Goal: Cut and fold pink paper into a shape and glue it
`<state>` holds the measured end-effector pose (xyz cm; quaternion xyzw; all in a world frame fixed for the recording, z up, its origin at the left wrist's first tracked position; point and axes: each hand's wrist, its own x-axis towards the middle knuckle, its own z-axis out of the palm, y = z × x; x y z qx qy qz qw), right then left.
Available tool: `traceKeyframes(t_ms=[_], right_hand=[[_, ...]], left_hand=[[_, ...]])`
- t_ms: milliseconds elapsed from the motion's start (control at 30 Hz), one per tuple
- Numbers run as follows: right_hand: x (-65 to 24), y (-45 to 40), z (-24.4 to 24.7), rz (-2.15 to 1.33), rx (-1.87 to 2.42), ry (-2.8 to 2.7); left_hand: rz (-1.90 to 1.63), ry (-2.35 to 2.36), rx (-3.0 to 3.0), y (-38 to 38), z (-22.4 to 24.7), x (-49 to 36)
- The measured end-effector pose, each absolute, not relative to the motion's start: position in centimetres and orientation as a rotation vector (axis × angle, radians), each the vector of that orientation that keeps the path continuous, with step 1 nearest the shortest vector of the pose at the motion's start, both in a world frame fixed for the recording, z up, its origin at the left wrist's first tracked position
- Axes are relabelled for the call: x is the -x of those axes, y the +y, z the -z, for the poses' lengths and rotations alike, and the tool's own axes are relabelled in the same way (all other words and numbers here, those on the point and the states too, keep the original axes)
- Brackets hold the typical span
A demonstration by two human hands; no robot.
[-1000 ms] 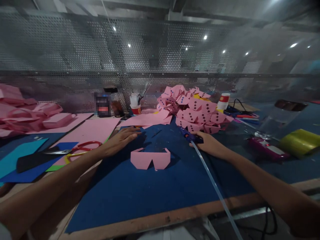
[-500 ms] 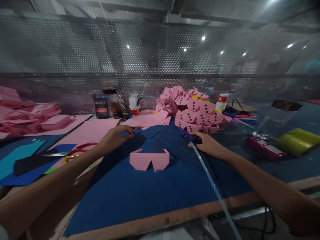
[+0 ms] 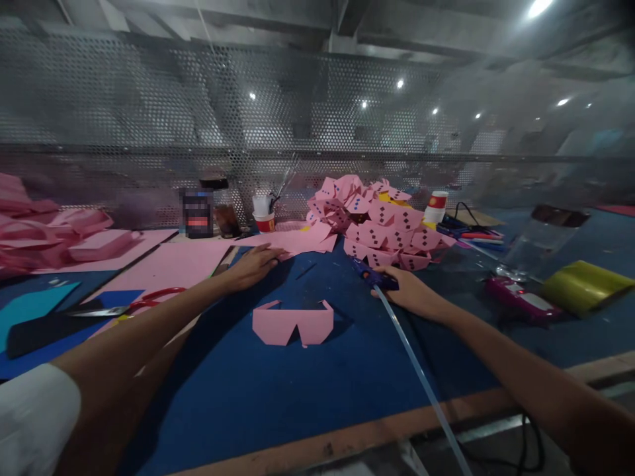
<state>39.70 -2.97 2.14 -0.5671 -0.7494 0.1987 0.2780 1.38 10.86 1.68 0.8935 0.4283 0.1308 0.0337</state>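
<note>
My right hand (image 3: 409,291) is wrapped round a dark blue hot glue gun (image 3: 366,272), from whose back end a long clear glue stick (image 3: 414,363) runs down toward me. My left hand (image 3: 254,266) is stretched forward, fingers out and palm down, with its fingertips at the near edge of some flat pink paper sheets (image 3: 312,240); whether they touch is hard to tell. Between my hands and nearer to me, pink paper glasses (image 3: 292,325) stand on the blue mat (image 3: 278,403), their front toward me.
Behind the glue gun rises a heap of pink paper pieces with dark diamonds (image 3: 387,225). Red-handled scissors (image 3: 153,299) lie under my left forearm. On the right are a yellow tape roll (image 3: 585,287) and a magenta device (image 3: 520,299). Paper cups (image 3: 264,221) stand before the perforated screen (image 3: 317,112).
My left hand has moved forward and right to the pink sheets, and its fingers have straightened. My right hand keeps the glue gun in nearly the same place. The view has shifted slightly.
</note>
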Motion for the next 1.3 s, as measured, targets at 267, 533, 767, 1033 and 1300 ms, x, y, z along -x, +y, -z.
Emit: traceKeyframes(t_ms=[267,533,767,1033,1300], right_hand=[[-39.5,-3.1,-2.3,-0.574,1.51,-1.995],[-39.5,-3.0,-2.3,-0.569,1.527,-1.994],[-39.6,-3.0,-2.2,-0.535,1.533,-2.007],[-39.8,-3.0,-2.1,-0.515,1.532,-2.027],[-39.8,-2.8,-1.9,-0.494,1.57,-2.024]], left_hand=[[-0.333,1.328,-2.885,11.5,-1.4,0.0],[-0.43,1.569,-2.809,12.9,-1.1,0.5],[-0.473,1.587,-2.82,10.1,-3.2,2.8],[-0.381,1.708,-2.654,4.7,-4.1,7.8],[-0.421,1.606,-2.591,1.2,-3.5,10.2]])
